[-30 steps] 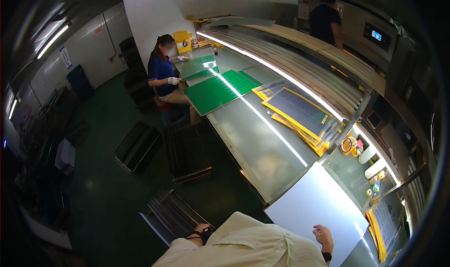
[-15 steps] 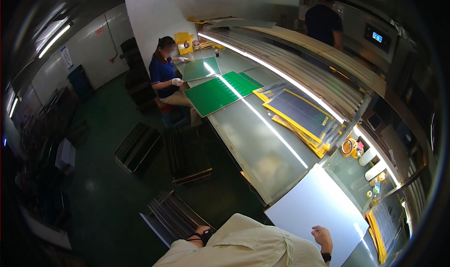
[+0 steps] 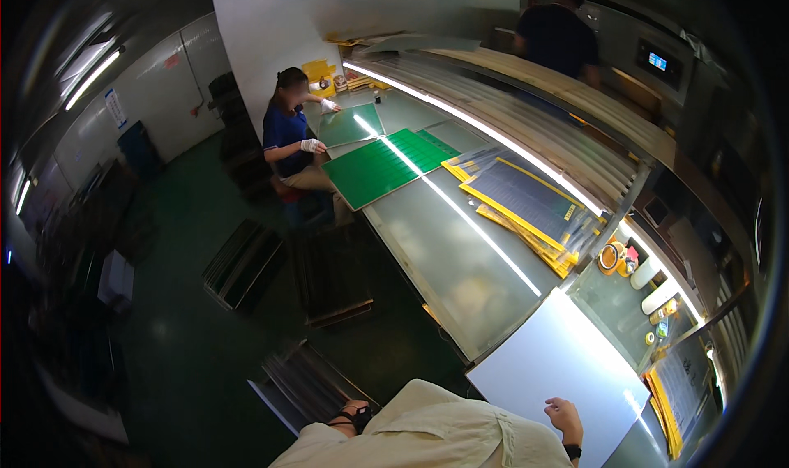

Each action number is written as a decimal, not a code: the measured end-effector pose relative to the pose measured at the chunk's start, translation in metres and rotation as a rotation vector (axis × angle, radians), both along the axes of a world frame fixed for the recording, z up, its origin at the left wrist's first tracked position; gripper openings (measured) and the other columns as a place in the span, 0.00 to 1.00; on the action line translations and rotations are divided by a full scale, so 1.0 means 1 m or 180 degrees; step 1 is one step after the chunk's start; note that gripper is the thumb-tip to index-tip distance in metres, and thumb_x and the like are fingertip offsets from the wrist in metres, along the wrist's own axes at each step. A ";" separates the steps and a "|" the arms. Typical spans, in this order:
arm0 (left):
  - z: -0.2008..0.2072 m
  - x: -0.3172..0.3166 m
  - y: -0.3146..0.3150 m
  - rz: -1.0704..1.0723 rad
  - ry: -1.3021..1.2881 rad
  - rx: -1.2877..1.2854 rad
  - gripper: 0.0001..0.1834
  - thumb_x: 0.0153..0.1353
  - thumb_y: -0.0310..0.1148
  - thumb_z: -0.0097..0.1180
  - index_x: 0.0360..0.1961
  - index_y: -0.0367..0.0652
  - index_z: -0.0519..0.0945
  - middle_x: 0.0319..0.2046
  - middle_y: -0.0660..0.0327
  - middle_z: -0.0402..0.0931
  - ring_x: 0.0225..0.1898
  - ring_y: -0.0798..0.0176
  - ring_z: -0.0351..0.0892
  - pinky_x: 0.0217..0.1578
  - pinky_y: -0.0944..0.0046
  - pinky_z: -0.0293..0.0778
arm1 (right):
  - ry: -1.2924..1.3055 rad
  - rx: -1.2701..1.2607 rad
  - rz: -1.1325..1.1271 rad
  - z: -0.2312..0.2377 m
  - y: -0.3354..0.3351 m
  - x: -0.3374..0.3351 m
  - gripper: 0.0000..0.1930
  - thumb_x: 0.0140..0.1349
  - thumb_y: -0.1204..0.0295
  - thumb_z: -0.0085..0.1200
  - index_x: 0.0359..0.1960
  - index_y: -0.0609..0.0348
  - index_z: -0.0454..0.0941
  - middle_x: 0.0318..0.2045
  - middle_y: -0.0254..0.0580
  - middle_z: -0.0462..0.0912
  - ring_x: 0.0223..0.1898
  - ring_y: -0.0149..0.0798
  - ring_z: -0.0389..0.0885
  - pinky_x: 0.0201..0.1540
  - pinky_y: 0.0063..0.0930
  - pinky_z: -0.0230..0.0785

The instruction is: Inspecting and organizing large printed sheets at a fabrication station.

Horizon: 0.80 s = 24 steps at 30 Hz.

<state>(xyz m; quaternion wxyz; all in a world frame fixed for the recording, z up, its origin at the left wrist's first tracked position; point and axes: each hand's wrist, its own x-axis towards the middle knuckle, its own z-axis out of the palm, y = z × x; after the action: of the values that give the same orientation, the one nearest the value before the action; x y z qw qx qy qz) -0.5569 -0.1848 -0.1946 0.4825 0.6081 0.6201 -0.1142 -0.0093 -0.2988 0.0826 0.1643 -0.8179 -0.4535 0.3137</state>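
At the lower right, my right hand [image 3: 563,416] is over a large smooth white panel [image 3: 559,355]. Its fingers are loosely bent and a little apart, with nothing seen in them, and a dark band circles the wrist. Whether the fingertips touch the panel I cannot tell. On my left, beyond the pale shirt [image 3: 427,423], skin crossed by black straps [image 3: 355,416] shows beside a stack of upright thin panels [image 3: 308,386]. If this is my left hand, its fingers are too hidden to read.
Along the bench [image 3: 460,295] lie green panels [image 3: 382,172] and yellow-edged dark sheets [image 3: 526,197]. Tape rolls and white cylinders [image 3: 647,272] stand under the shelf [image 3: 567,106]. A seated co-worker [image 3: 288,131] handles a panel; another person [image 3: 559,36] stands behind. Panel racks [image 3: 242,262] occupy the floor.
My right hand stays almost where it was over the white panel. The seated co-worker's far hand has shifted slightly, and the person at the back has moved and leans lower.
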 end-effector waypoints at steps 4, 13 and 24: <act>-0.002 -0.008 0.003 0.0562 -0.0473 -0.0428 0.17 0.52 0.44 0.47 0.37 0.45 0.77 0.39 0.56 0.75 0.40 0.59 0.74 0.41 0.62 0.68 | 0.0080 0.0024 -0.0068 -0.001 0.002 -0.002 0.13 0.46 0.70 0.52 0.36 0.59 0.77 0.30 0.49 0.79 0.34 0.44 0.78 0.39 0.31 0.69; -0.012 -0.036 0.032 -0.0285 -0.2570 0.0224 0.17 0.55 0.39 0.45 0.42 0.40 0.74 0.43 0.56 0.73 0.47 0.60 0.70 0.50 0.64 0.61 | -0.0004 -0.0333 -0.0067 -0.002 -0.001 -0.002 0.14 0.49 0.68 0.51 0.39 0.54 0.76 0.31 0.45 0.80 0.34 0.42 0.78 0.39 0.30 0.69; 0.031 0.041 0.093 0.2980 -0.1464 -0.1624 0.16 0.59 0.31 0.37 0.47 0.37 0.67 0.38 0.52 0.74 0.32 0.53 0.77 0.29 0.53 0.73 | -0.0184 -0.0092 0.0470 0.001 0.030 0.013 0.14 0.51 0.65 0.51 0.39 0.53 0.76 0.31 0.45 0.79 0.34 0.44 0.77 0.39 0.31 0.69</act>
<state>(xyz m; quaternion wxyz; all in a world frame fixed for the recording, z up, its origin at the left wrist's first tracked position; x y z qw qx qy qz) -0.5158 -0.0922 -0.1634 0.7352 0.1427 0.6550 0.1006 0.0039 -0.2689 0.0834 0.1158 -0.7932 -0.5126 0.3077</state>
